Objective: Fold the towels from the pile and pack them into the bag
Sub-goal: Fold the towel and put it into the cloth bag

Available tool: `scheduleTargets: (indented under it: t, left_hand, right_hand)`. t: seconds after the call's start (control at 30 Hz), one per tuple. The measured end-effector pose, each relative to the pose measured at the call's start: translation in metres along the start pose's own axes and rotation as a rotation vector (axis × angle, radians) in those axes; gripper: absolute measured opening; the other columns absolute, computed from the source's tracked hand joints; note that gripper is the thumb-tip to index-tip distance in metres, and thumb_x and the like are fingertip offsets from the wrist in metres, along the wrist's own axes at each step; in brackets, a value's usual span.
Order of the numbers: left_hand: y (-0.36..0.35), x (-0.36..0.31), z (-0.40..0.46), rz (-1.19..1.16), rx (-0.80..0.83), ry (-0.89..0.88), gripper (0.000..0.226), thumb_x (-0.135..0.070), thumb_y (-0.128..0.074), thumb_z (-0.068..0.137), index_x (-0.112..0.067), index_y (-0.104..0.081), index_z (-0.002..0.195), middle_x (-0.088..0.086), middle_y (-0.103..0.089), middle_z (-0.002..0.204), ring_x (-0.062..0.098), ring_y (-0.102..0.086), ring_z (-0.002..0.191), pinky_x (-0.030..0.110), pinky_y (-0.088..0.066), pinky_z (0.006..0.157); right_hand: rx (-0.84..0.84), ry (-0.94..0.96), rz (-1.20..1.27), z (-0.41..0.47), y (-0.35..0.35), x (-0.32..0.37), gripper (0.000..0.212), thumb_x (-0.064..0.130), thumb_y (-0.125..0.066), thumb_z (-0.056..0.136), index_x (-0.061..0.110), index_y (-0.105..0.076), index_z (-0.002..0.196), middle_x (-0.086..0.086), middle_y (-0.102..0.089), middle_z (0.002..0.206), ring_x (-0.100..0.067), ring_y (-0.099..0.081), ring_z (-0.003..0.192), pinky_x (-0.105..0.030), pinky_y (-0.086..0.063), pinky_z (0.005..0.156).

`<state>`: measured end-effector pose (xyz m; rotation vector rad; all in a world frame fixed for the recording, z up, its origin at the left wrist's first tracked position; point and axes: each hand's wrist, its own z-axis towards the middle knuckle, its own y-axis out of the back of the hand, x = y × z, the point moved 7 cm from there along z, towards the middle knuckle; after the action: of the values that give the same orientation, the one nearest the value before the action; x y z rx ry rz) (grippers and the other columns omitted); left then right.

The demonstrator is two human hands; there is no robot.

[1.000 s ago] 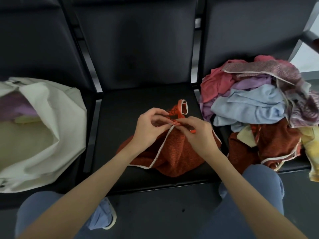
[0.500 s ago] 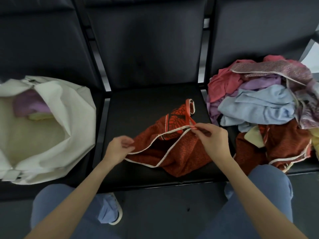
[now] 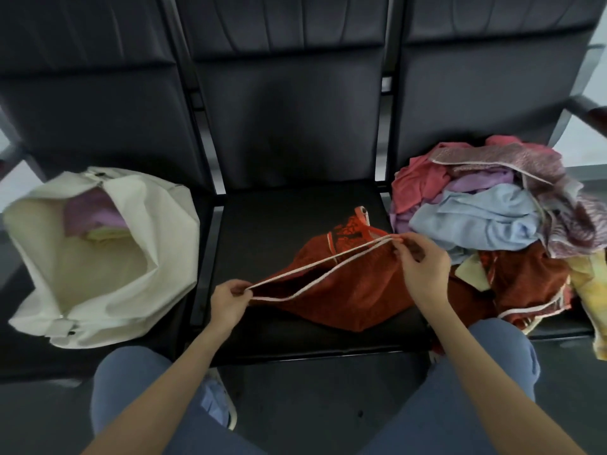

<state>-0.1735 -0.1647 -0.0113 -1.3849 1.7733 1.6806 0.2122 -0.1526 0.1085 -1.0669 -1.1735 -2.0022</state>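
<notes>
A rust-red towel with white edging lies crumpled on the middle black seat. My left hand pinches its white-trimmed edge at the left end. My right hand pinches the same edge at the right end, so the doubled edge runs taut between both hands. The pile of towels, pink, lilac, light blue, patterned, rust and yellow, fills the right seat. The cream cloth bag lies open on the left seat, with a lilac and a pale yellow towel inside.
Three black padded seats stand in a row with metal gaps between them. My knees in blue jeans and a light shoe are below the seat's front edge. Dark floor lies underneath.
My hands have drawn apart along the towel's white edge: the left moved left and down, the right stayed near the pile. The edge is now stretched out between them.
</notes>
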Motion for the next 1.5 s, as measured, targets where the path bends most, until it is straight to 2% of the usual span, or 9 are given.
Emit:
scheduleTargets:
  t: [0.37,0.53,0.63,0.77,0.93,1.03,1.2,1.4,1.5]
  left_hand:
    - [0.103,-0.179,-0.031,-0.349,-0.134,-0.073,0.013,0.001,-0.058,0.084,-0.006,-0.067,0.077,0.009,-0.066,0.068,0.018,-0.063,0.054,0.027,-0.053,0.050]
    - [0.157,-0.263,-0.067,-0.496,-0.245,-0.270,0.011,-0.004,-0.057,0.086,-0.006,-0.067,0.082,0.013,-0.066,0.064,0.016,-0.062,0.043,0.025,-0.052,0.042]
    - [0.177,-0.285,-0.087,-0.557,-0.221,-0.279,0.012,-0.004,-0.055,0.086,-0.006,-0.062,0.077,0.011,-0.064,0.061,0.018,-0.061,0.040,0.026,-0.052,0.041]
    - [0.196,-0.292,-0.093,-0.432,-0.159,-0.301,0.010,-0.001,-0.054,0.081,-0.004,-0.059,0.074,0.017,-0.063,0.066,0.024,-0.065,0.044,0.029,-0.054,0.043]
    - [0.201,-0.279,-0.060,-0.199,-0.074,-0.265,0.013,0.002,-0.052,0.085,0.000,-0.065,0.086,0.020,-0.066,0.097,0.033,-0.072,0.064,0.040,-0.061,0.062]
    - [0.196,-0.278,-0.032,-0.096,-0.030,-0.318,0.018,0.000,-0.050,0.090,0.001,-0.068,0.091,0.021,-0.066,0.106,0.031,-0.073,0.073,0.033,-0.061,0.067]
    - [0.195,-0.284,0.000,-0.047,-0.170,-0.463,0.026,0.002,-0.049,0.091,-0.012,-0.070,0.087,0.012,-0.070,0.093,0.023,-0.069,0.082,0.035,-0.059,0.081]
    - [0.189,-0.270,-0.002,-0.023,-0.295,-0.585,0.031,0.004,-0.046,0.089,-0.009,-0.072,0.098,-0.001,-0.066,0.091,0.001,-0.057,0.072,0.005,-0.043,0.065]
    - [0.167,-0.225,0.009,-0.017,-0.200,-0.524,0.030,0.006,-0.046,0.089,-0.008,-0.071,0.099,0.005,-0.068,0.098,0.012,-0.063,0.081,0.021,-0.050,0.076]
  right_hand:
    - [-0.429,0.096,0.184,0.041,0.082,0.081,0.017,0.019,-0.062,0.092,0.006,-0.070,0.100,0.003,-0.064,0.090,-0.009,-0.057,0.083,-0.002,-0.038,0.073]
    - [-0.524,0.190,0.223,0.046,0.112,0.118,0.019,0.024,-0.058,0.093,0.006,-0.064,0.096,-0.008,-0.061,0.095,-0.018,-0.054,0.081,-0.027,-0.044,0.079]
    - [-0.484,0.208,0.165,0.049,0.122,0.128,0.018,0.020,-0.058,0.092,0.003,-0.061,0.097,-0.012,-0.051,0.099,-0.030,-0.054,0.088,-0.037,-0.044,0.084]
    - [-0.287,0.132,0.163,0.057,0.123,0.128,0.009,0.021,-0.063,0.088,0.012,-0.059,0.089,-0.018,-0.063,0.095,-0.031,-0.059,0.087,-0.044,-0.048,0.085]
    - [-0.026,0.077,0.144,0.070,0.099,0.127,0.009,0.009,-0.063,0.090,0.011,-0.056,0.083,-0.012,-0.064,0.078,-0.006,-0.061,0.056,-0.026,-0.050,0.059]
    - [0.117,0.008,0.268,0.086,0.069,0.123,0.021,0.000,-0.051,0.096,0.013,-0.045,0.080,-0.010,-0.061,0.078,-0.008,-0.066,0.047,-0.022,-0.053,0.047]
    - [0.098,0.062,0.295,0.114,0.045,0.126,0.023,0.001,-0.048,0.097,0.018,-0.044,0.082,-0.006,-0.062,0.083,0.003,-0.068,0.067,-0.024,-0.055,0.072]
    - [0.025,0.236,0.228,0.097,0.048,0.136,0.028,0.004,-0.054,0.094,0.029,-0.044,0.085,0.012,-0.056,0.081,0.012,-0.056,0.072,-0.014,-0.043,0.073]
    - [0.072,0.235,0.205,0.069,0.038,0.107,0.025,0.002,-0.056,0.093,0.025,-0.048,0.087,0.010,-0.058,0.082,0.010,-0.057,0.076,-0.012,-0.044,0.075]
